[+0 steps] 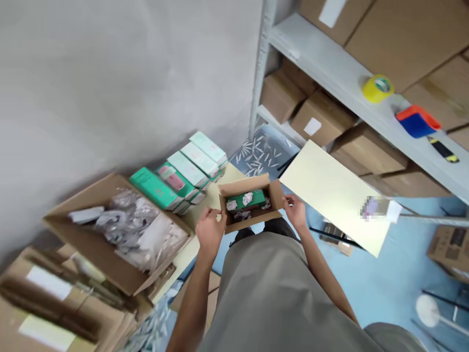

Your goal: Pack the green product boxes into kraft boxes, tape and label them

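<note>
Between my hands is a small open cardboard box, held in front of my body. Inside it lies a green box with crumpled white paper on top and around it. My left hand pinches the cardboard box at its left end. At the right end, the fingers of my right hand grip its edge. Left of my left hand stands a large open carton filled with plastic wrap and paper. Behind that hand, several green and white boxes line the table by the wall.
A cream tabletop is on the right, with a blurred item near its far end. Grey shelving holds cartons, a yellow tape roll, a blue-and-orange holder and a cutter. Stacked cardboard is lower left.
</note>
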`<state>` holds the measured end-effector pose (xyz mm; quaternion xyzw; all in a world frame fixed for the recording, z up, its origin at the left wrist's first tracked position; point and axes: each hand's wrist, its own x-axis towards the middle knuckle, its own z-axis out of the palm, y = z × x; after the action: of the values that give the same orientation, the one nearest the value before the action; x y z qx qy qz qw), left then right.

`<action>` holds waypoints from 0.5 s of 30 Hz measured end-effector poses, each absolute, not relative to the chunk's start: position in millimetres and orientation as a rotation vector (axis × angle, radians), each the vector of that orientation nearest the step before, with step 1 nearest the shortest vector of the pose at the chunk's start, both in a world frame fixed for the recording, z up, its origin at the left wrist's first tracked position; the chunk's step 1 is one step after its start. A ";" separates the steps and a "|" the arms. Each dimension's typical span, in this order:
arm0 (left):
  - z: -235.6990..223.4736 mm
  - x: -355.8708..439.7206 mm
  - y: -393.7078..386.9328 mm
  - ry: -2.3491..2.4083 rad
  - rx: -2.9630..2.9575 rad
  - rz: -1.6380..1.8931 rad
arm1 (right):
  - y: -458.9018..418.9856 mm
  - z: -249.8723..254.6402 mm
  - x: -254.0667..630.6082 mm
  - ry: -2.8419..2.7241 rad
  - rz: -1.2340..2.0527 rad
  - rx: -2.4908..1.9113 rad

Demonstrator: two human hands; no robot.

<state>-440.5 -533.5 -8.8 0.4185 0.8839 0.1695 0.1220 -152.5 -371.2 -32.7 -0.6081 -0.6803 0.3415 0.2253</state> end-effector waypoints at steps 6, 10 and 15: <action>-2.4 -372.5 -423.9 2.216 1.615 0.669 | -358.9 -23.7 -35.4 -1.449 0.769 -1.899; 4.8 -308.5 -353.1 2.048 1.802 0.719 | -345.1 -25.0 30.1 -1.253 0.721 -1.944; -2.1 -226.3 -272.3 1.916 1.957 0.730 | -317.9 -30.0 95.9 -1.161 0.643 -1.943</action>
<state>-226.3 -272.3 -2.1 0.6825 0.6679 0.2544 0.1530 95.9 -317.9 -30.0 -0.7625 -0.4554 0.2522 0.3842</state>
